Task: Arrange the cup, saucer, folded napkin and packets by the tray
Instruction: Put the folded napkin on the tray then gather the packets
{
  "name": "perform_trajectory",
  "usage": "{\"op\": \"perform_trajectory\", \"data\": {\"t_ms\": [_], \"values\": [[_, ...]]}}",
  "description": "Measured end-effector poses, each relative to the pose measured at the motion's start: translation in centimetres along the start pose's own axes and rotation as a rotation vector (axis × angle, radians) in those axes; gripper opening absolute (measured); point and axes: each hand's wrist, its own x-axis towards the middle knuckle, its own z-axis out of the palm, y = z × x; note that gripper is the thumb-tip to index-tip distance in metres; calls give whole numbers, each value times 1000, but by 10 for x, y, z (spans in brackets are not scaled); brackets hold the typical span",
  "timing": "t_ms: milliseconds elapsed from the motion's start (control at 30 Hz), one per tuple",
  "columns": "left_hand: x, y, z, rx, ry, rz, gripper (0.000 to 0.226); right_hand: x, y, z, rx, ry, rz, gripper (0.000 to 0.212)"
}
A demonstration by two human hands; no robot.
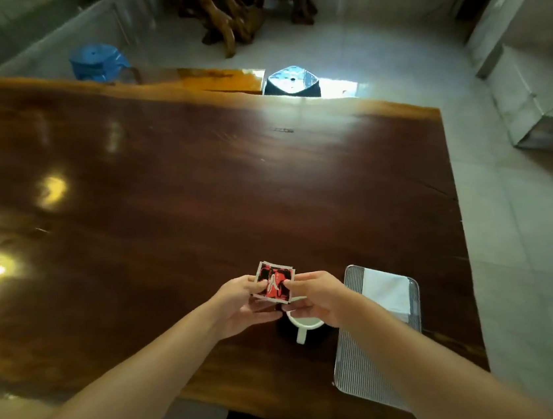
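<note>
**Left hand** [244,304] and **right hand** [317,294] each pinch an opposite edge of the red-and-black packets [274,282], thumbs on top, holding them above the table [196,184]. The top packet is nearly square, so no long axis shows. The white cup [305,325] sits just below the hands at 6 o'clock, its handle pointing to 6. A saucer under it cannot be confirmed. The ribbed tray [354,281] lies at 4 o'clock, long axis roughly 12 to 6, nearer the right hand. The folded napkin [386,291] rests on the tray's far end, at 3 o'clock.
</note>
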Motion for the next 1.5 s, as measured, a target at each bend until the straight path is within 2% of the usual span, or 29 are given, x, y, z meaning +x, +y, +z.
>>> {"op": "perform_trajectory", "data": {"t_ms": [100,267,367,500,633,700,833,1000,1133,1233,1300,1433,1500], "values": [[-7,-16,19,72,-23,-12,15,-19,7,-9,-21,25,-29,21],[-12,-29,44,308,24,52,39,-38,21,-25,-8,58,-72,24],[-16,-37,54,448,25,177,25,-46,25,-32,-18,101,-129,21],[-13,-43,63,421,67,236,12,-54,32,-45,35,164,-143,21],[-4,-46,65,374,97,198,15,-60,40,-63,151,210,-135,15],[-2,-47,65,361,71,176,17,-63,42,-71,167,153,-124,13],[-3,-46,71,322,-10,114,21,-72,37,-78,-17,15,-109,27],[-5,-42,77,352,-73,20,32,-70,26,-78,-402,133,-243,40],[-8,-41,75,369,-152,-46,43,-65,23,-73,-453,239,-339,43],[-12,-43,76,387,-238,-44,31,-64,24,-67,-506,275,-395,42],[-12,-45,75,405,-239,-20,26,-61,28,-63,-499,282,-407,39],[-9,-49,72,396,-244,28,26,-60,33,-56,-446,294,-406,26],[-8,-50,72,383,-250,42,28,-62,35,-55,-417,300,-395,26]]}}
